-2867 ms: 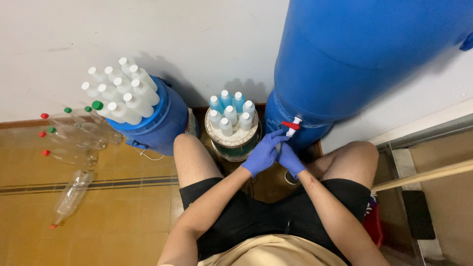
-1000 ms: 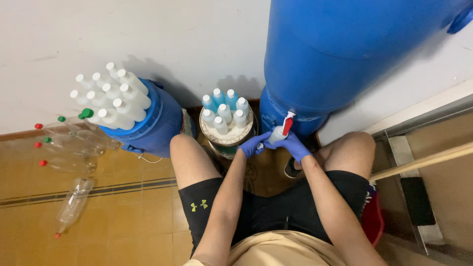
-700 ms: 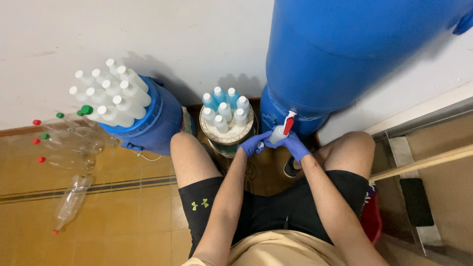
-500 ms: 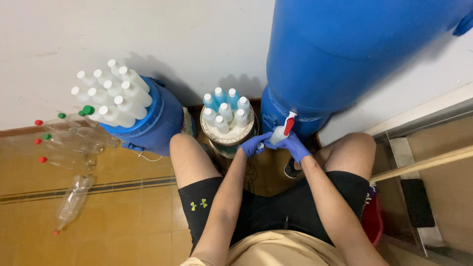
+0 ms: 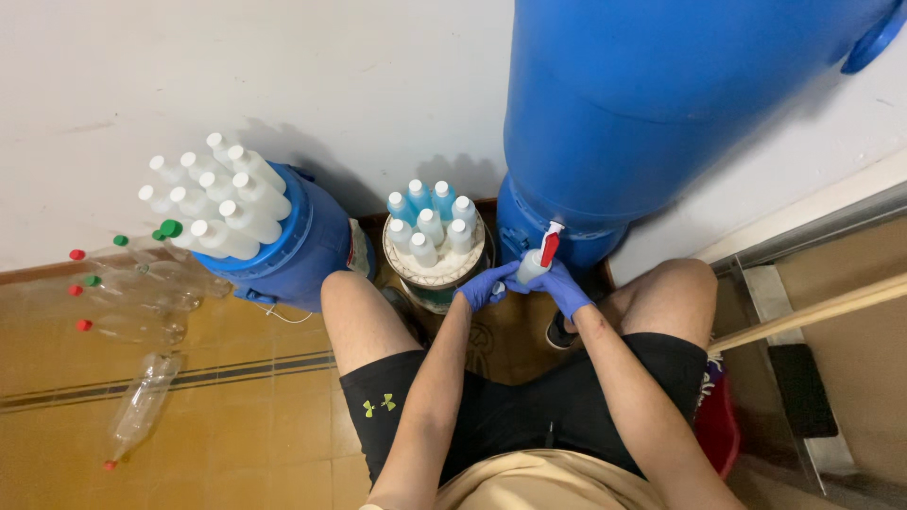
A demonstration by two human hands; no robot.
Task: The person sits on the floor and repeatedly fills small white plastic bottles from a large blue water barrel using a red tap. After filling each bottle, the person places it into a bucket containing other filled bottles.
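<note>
Lighting was pretty even and bright, looked like it came from overhead. Soft shadows fell on the white wall (image 5: 283, 85) behind the bottles and beside the big blue drum (image 5: 680, 104), which had a mild sheen. Everything was sharp, with slight wide-angle bending near the edges.

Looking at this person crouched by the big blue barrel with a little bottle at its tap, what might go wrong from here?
The small bottle is held at the red-handled tap by both gloved hands, left hand and right hand; its narrow mouth could miss the flow or overfill, spilling on the tiled floor. The capped bottles standing packed on the round tub sit close to the left elbow's path and might be knocked over.
</note>
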